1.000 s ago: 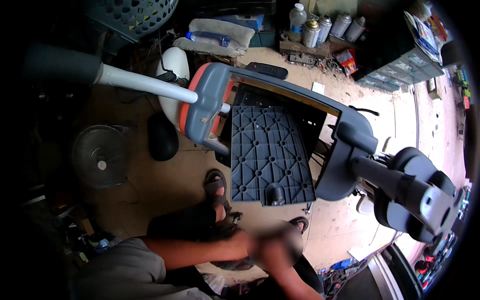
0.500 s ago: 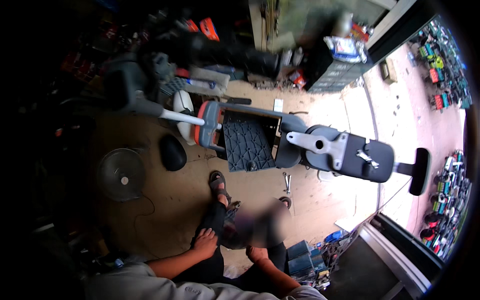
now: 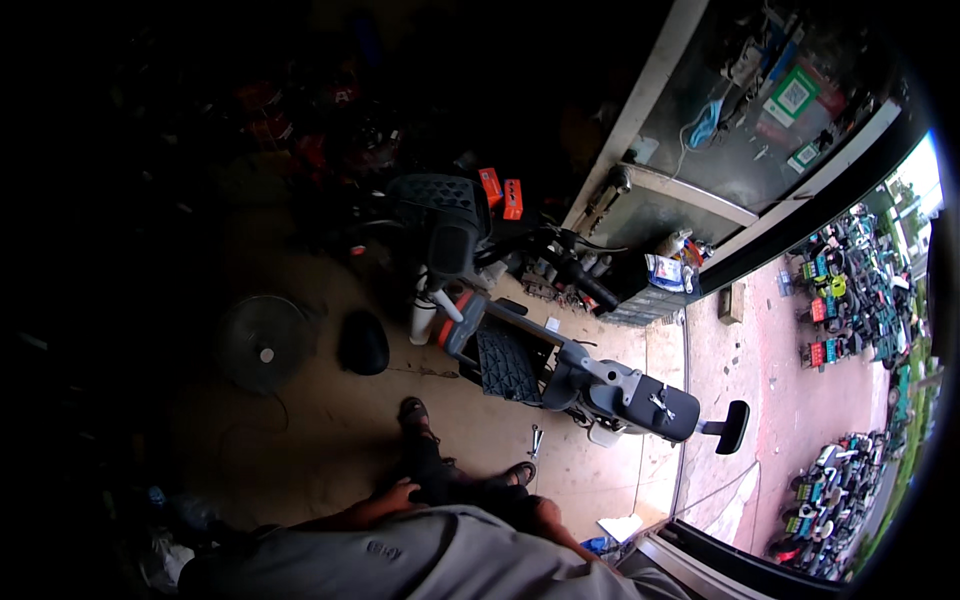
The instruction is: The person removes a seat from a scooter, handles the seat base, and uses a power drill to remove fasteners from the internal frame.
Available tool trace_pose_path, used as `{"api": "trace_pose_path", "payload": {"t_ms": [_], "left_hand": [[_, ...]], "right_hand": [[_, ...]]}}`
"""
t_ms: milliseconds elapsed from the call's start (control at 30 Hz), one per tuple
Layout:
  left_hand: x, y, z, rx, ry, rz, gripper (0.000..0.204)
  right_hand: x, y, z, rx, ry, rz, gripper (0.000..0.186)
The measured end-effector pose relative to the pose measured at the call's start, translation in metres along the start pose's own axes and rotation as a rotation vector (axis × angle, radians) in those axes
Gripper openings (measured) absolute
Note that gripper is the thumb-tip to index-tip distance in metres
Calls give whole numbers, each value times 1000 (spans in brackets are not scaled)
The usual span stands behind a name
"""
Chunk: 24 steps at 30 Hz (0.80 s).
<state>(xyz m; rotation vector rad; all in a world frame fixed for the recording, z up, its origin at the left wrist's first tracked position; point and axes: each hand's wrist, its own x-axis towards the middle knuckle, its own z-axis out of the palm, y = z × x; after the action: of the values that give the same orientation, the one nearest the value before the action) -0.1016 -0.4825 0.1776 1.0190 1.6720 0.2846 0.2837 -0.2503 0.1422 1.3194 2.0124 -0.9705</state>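
Note:
My left hand (image 3: 400, 493) rests on my left thigh, its fingers lying dim and flat against the dark trousers. On the other leg, near the knee, lies my right hand (image 3: 547, 513); its fingers are too small and shaded to make out. Neither hand touches the electric scooter (image 3: 570, 372) standing in front of me. Its dark ribbed footboard plate (image 3: 506, 362) sits tilted over an open frame. A shiny metal tool (image 3: 661, 406) lies on the black seat (image 3: 640, 398). Two wrenches (image 3: 536, 441) are on the floor between my right foot and the scooter.
A round fan-like object (image 3: 262, 343) and a rounded black piece (image 3: 362, 343) are on the floor at left. Orange boxes (image 3: 512, 199) and a drawer cabinet (image 3: 645, 303) stand beyond the handlebar. Parked scooters (image 3: 835, 505) line the pavement outside the glass door (image 3: 690, 120).
My view has tilted up and swung, so the scooter looks smaller and more of the doorway and street shows. My hands stay on my legs and appear lower in the picture.

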Motion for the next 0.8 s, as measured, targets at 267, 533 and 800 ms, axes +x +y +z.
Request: {"api": "trace_pose_path", "payload": {"t_ms": [267, 533, 800], "left_hand": [[19, -72, -145, -41, -37, 47, 51], [-104, -106, -174, -144, 430, -71, 47], [-138, -187, -115, -227, 542, -511, 46]], "right_hand": [[3, -190, -129, 27, 289, -275, 21], [-51, -510, -335, 193, 849, -864, 25], [-7, -671, -400, 37, 917, -1280, 28]]}}
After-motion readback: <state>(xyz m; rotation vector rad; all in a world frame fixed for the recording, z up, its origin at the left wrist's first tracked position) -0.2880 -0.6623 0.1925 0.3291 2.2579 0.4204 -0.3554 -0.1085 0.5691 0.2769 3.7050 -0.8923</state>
